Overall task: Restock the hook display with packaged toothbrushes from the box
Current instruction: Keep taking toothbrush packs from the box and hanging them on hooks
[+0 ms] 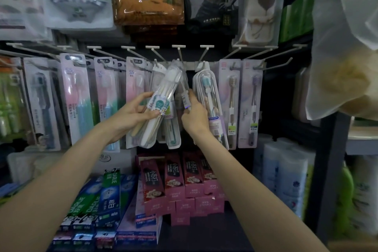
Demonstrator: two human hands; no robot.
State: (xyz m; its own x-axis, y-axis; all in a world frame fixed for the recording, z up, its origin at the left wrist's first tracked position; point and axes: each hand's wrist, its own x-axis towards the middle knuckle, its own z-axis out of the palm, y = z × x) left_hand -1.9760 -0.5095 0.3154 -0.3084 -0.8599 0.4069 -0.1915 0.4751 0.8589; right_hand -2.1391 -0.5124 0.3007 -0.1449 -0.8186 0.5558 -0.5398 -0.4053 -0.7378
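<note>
Toothbrush pack (161, 106) tilted, top near centre hook (177, 61), clasped in left hand (133, 114). Right hand (194, 116) pinches a hanging pack (185, 96) aside. Risk: the hang-hole misses the hook tip, or neighbouring packs get knocked loose. Box not visible.

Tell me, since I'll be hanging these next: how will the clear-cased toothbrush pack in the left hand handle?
The toothbrush pack looks like a rigid clear shell, so it probably stays stiff rather than flopping. The left hand holds it tilted with just fingertips, suggesting it is light. Its glossy plastic may be somewhat slippery.
</note>
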